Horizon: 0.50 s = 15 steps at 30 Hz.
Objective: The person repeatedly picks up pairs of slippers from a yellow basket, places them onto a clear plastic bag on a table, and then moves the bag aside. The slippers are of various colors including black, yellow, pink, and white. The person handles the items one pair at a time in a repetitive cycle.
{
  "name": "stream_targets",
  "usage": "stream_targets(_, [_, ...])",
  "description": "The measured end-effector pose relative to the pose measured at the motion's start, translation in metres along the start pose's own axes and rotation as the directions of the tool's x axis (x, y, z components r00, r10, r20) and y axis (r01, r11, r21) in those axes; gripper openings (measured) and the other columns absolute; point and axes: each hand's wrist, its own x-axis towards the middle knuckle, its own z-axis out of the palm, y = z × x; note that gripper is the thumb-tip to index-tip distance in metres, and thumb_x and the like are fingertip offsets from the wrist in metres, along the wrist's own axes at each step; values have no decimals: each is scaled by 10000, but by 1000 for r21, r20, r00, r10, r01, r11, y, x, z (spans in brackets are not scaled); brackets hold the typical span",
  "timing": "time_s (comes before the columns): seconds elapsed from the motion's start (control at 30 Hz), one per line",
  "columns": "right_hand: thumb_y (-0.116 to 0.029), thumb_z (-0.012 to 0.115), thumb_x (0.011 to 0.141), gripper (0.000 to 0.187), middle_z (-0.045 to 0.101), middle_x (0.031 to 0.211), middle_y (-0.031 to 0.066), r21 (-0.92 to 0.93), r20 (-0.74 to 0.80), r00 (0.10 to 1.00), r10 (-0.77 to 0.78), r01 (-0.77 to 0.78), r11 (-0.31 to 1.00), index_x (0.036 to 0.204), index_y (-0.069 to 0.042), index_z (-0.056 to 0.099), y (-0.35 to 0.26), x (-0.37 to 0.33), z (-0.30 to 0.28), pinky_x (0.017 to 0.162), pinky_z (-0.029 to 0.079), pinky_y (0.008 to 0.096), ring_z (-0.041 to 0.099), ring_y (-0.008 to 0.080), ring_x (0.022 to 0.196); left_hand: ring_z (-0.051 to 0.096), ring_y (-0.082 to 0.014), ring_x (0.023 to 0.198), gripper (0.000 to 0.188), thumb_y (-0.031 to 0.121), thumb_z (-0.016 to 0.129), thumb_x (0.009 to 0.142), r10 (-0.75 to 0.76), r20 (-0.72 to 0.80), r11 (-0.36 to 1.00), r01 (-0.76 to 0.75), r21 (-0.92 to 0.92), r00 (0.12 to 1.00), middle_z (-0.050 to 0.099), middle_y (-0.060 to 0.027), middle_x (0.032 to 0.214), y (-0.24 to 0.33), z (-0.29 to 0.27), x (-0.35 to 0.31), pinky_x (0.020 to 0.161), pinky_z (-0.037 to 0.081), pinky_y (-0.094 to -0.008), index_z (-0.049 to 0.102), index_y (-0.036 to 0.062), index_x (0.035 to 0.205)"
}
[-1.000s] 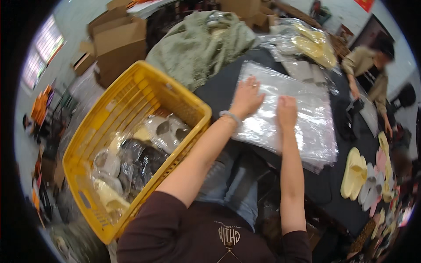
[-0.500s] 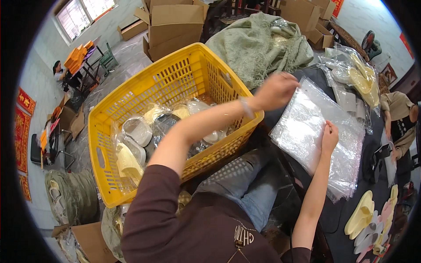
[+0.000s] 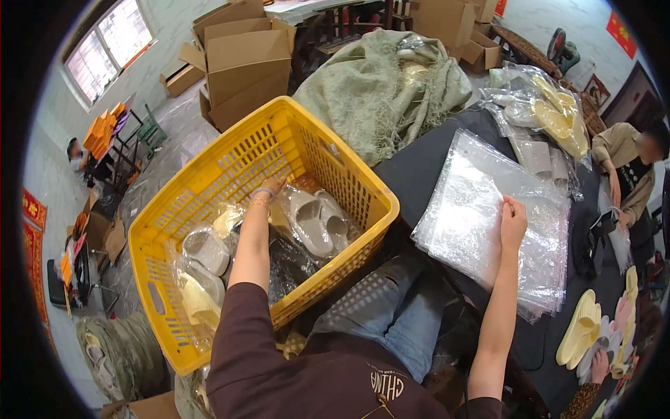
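Note:
My left hand [image 3: 269,187] reaches down into a yellow plastic basket [image 3: 155,209], at the far side of the bagged slippers. Its fingers are partly hidden, so their grip is unclear. Just right of it lies a pair of grey slippers [image 3: 312,222] in a clear bag. Cream slippers [image 3: 198,302] and a whitish slipper [image 3: 206,250], also bagged, lie nearer the basket's left end. On the dark table, my right hand [image 3: 514,222] is closed with thumb and fingers pinching the edge of some clear plastic bags [image 3: 464,209], which lie in a flat stack.
A green woven sack [image 3: 377,91] stands behind the basket, beside open cardboard boxes [image 3: 248,66]. Bagged slippers [image 3: 558,115] lie at the table's far end. Loose cream slippers [image 3: 581,328] are at right, near another person's hand [image 3: 599,364]. A second person [image 3: 631,174] sits across.
My left hand has moved from the far corner of the bag stack leftward into the basket. My right hand stays on the bags. Another person's hand has appeared among the slippers at lower right.

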Motion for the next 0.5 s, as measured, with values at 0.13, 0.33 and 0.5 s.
stream_targets(0.13, [-80, 552, 862, 177, 617, 984, 69, -31, -9, 1000, 6, -6, 999, 986, -56, 676, 2, -2, -6, 777, 466, 289, 598, 197, 872, 593, -366, 1033, 659, 561, 461, 874, 117, 84, 981, -128, 143, 990, 586, -238, 1175, 33, -1, -8, 904, 449, -438, 616, -49, 1071])
stream_targets(0.33, [-73, 550, 860, 181, 614, 979, 74, 38, 51, 998, 41, -43, 998, 987, -57, 677, -9, 1, 4, 786, 464, 294, 595, 199, 885, 639, -255, 871, 419, 390, 623, 844, 200, -190, 976, -177, 129, 961, 654, -170, 1050, -27, 49, 56, 715, 512, -396, 673, -20, 917])
stream_targets(0.5, [-71, 549, 857, 178, 618, 986, 86, -1, -12, 1000, -29, 29, 1000, 976, -56, 682, 0, -1, -3, 784, 466, 301, 601, 209, 880, 644, -267, 821, 503, 332, 804, 668, 114, 209, 581, 105, -807, 971, 651, -166, 927, 22, 40, 46, 627, 520, -437, 629, -27, 974])
